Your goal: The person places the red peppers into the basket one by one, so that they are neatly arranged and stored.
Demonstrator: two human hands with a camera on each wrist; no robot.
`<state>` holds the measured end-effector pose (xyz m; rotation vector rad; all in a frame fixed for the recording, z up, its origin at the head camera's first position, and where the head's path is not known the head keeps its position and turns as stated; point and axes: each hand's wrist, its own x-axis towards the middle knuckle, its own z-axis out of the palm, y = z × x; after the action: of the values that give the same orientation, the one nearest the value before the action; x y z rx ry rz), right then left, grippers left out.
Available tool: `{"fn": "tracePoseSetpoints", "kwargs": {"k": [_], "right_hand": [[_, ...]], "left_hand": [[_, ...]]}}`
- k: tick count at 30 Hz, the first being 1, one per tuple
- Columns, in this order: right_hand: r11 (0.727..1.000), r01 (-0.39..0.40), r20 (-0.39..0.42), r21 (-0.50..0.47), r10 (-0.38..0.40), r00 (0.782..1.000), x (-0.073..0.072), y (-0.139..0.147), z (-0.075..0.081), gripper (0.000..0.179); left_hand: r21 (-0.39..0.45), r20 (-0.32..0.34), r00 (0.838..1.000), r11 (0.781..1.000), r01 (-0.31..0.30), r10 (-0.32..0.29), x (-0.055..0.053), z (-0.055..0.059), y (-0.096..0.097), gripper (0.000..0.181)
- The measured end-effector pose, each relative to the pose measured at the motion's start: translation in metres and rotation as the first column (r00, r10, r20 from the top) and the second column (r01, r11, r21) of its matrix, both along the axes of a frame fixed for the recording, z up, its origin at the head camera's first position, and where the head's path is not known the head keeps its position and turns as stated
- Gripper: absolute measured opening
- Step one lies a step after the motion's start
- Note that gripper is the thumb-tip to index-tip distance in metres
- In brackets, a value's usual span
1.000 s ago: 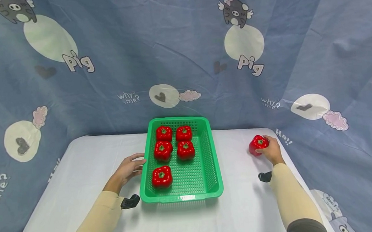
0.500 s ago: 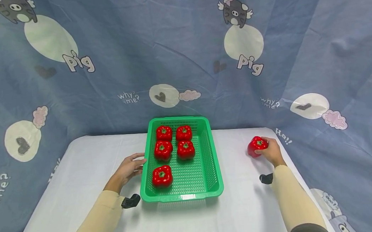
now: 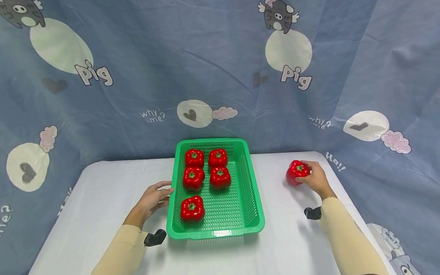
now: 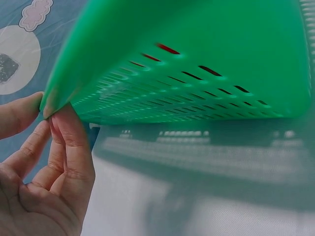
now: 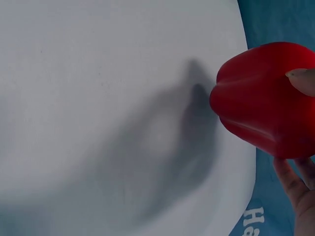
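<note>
A green plastic basket (image 3: 255, 181) stands mid-table in the head view, with several red bell peppers (image 3: 193, 179) upright inside, stems up. My left hand (image 3: 148, 203) is at its left side. The left wrist view shows the fingertips of that hand (image 4: 59, 167) pinching the basket's rim (image 4: 74, 59). Over the right part of the table, my right hand (image 3: 317, 180) grips another red bell pepper (image 3: 296, 171) between thumb and fingers. In the right wrist view this pepper (image 5: 261, 101) appears raised above the tabletop, its shadow apart from it. Part of the right hand lies outside that view.
A white-covered table (image 3: 220, 263) lies beneath everything, with its right edge close to my right forearm. Behind and around it hangs a blue cloth (image 3: 215, 62) printed with pigs and lettering. A dark wrist device (image 3: 155, 238) sticks out from the left sleeve.
My right hand has moved slightly left with the bell pepper in its grip. The left hand, the basket and the peppers inside have stayed in place.
</note>
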<state>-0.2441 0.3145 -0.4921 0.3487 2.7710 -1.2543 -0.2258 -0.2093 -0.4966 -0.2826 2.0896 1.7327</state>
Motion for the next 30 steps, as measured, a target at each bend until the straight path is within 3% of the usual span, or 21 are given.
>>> {"fn": "tracePoseSetpoints", "kwargs": {"k": [19, 30], "right_hand": [[0.985, -0.173, -0.060, -0.001, 0.172, 0.983, 0.005, -0.028, 0.018, 0.069], [0.971, -0.238, -0.088, 0.032, 0.240, 0.967, 0.016, -0.043, 0.024, 0.070]], "left_hand": [[0.058, -0.022, 1.000, 0.998, 0.010, -0.008, 0.002, -0.001, 0.000, 0.053], [-0.011, -0.040, 0.999, 1.000, 0.019, -0.019, -0.002, -0.002, 0.000, 0.050]]}}
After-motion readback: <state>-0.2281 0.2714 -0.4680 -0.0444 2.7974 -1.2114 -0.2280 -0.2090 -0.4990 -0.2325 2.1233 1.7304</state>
